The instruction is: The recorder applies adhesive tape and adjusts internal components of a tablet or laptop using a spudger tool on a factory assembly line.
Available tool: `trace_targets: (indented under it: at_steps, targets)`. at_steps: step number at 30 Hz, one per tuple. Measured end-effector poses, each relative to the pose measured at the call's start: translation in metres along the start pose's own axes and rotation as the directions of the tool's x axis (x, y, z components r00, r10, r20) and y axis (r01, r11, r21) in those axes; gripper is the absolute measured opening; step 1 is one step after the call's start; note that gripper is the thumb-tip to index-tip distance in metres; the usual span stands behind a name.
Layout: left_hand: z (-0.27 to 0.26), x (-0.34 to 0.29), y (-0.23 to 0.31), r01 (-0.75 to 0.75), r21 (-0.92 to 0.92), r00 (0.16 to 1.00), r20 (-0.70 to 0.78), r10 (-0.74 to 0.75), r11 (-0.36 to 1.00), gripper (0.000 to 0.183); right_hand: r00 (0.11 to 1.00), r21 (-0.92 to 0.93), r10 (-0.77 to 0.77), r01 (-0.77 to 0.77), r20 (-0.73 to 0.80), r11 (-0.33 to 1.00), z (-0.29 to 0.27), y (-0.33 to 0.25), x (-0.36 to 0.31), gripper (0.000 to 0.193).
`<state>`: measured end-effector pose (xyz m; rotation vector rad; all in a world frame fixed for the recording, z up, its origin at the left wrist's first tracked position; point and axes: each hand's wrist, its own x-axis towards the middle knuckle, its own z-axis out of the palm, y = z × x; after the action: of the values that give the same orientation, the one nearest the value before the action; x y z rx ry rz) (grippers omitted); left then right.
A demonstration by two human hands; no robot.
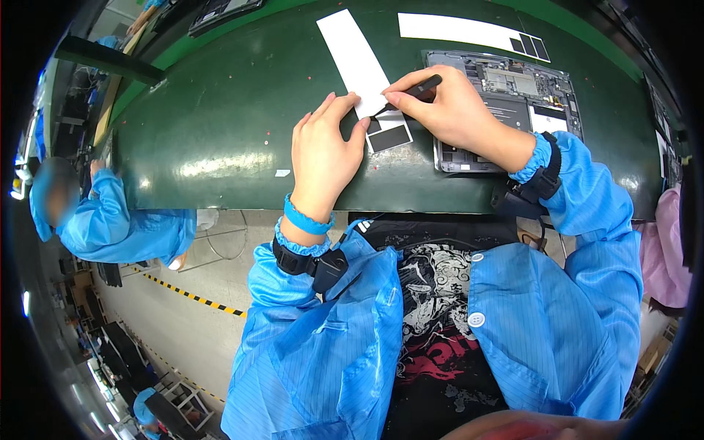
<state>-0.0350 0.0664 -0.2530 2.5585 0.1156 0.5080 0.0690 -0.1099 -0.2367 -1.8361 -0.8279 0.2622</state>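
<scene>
My left hand (324, 150) presses its fingertips and thumb on the lower left edge of a white backing strip (355, 57), holding it on the bench. Black rectangular stickers (389, 139) show at the strip's near end, on a part that lies at an angle. Between the thumb and fingers of my right hand (456, 108) is a slim black tool (423, 86). Its thin tip points down at the strip, just above the stickers; whether it has two prongs I cannot tell. Under my right wrist lies an opened laptop chassis (506, 110), circuit boards and battery exposed, partly covered by my forearm.
A second white strip (455, 27) with black stickers lies beyond the laptop on the green bench (198, 125). A small pale scrap (282, 173) rests near the front edge. A co-worker in blue (110, 220) sits at the left; a pink sleeve (666, 249) shows at the right.
</scene>
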Motion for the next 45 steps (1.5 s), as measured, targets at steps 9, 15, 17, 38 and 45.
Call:
trace_targets:
  at_steps: [9,15,17,38,45]
  targets:
    - [0.002,0.003,-0.003,-0.009,-0.070,1.000,0.006,0.010,0.998,0.031,0.997,0.274,-0.035,0.015,0.068,0.962,-0.035,-0.032,-0.005,0.022]
    - [-0.014,0.007,0.009,-0.081,0.046,0.995,0.068,0.078,0.996,0.039,0.977,0.352,-0.007,0.083,-0.211,0.932,-0.145,-0.016,-0.034,0.022]
    - [-0.023,0.021,0.025,-0.097,0.084,0.988,0.132,0.085,0.992,0.042,0.944,0.439,0.151,-0.006,-0.295,0.898,-0.175,-0.008,-0.046,0.017]
    - [-0.036,0.062,0.023,0.098,-0.443,0.991,-0.036,-0.128,0.891,0.012,0.973,0.373,0.140,-0.061,-0.186,0.926,-0.174,0.013,-0.037,0.028]
    - [-0.057,0.024,0.020,0.106,-0.574,0.945,-0.196,-0.262,0.812,0.012,0.984,0.317,0.118,-0.070,-0.135,0.946,-0.199,0.023,-0.035,0.031]
